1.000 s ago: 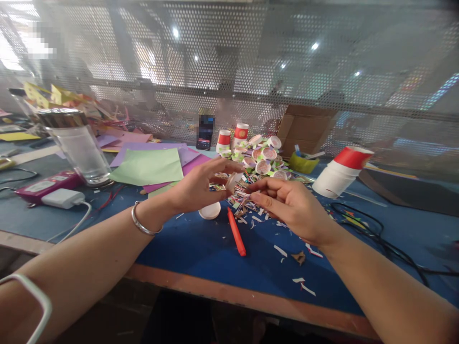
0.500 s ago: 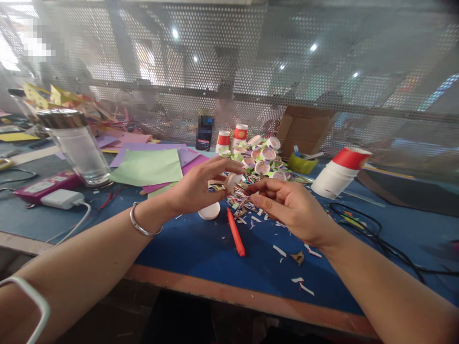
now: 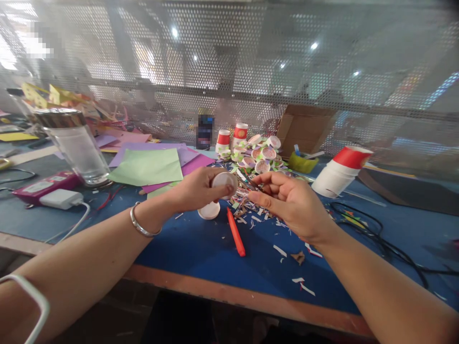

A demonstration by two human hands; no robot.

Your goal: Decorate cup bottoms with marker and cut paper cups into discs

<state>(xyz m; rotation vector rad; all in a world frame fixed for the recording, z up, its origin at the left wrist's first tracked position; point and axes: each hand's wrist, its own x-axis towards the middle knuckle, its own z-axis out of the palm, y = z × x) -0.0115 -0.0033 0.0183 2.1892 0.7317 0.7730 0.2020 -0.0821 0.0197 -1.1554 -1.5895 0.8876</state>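
My left hand (image 3: 193, 191) is closed on the rim of a cut-off paper cup bottom (image 3: 223, 181), its round white face turned toward me. Opposite it, my right hand (image 3: 292, 203) curls around a pair of scissors (image 3: 251, 181), whose dark, thin blades point left at the cup bottom. The scissors' handles are mostly hidden by my fingers. Below my left hand, a second white cup bottom (image 3: 209, 211) lies on the blue table (image 3: 201, 248). An orange-red pen (image 3: 235, 233) lies just right of it.
Paper scraps (image 3: 247, 208) litter the table under my hands. Behind are piled decorated cup bottoms (image 3: 263, 153) and upright paper cups (image 3: 223, 139). Stacked cups (image 3: 339, 174) lean at right near black cables (image 3: 373, 234). Coloured sheets (image 3: 147, 167), a glass bottle (image 3: 77, 148) and a power strip (image 3: 50, 186) are left.
My left hand has lowered slightly and turned the cup bottom so its round face shows. The scissors between my hands are more visible; my right hand has barely moved.
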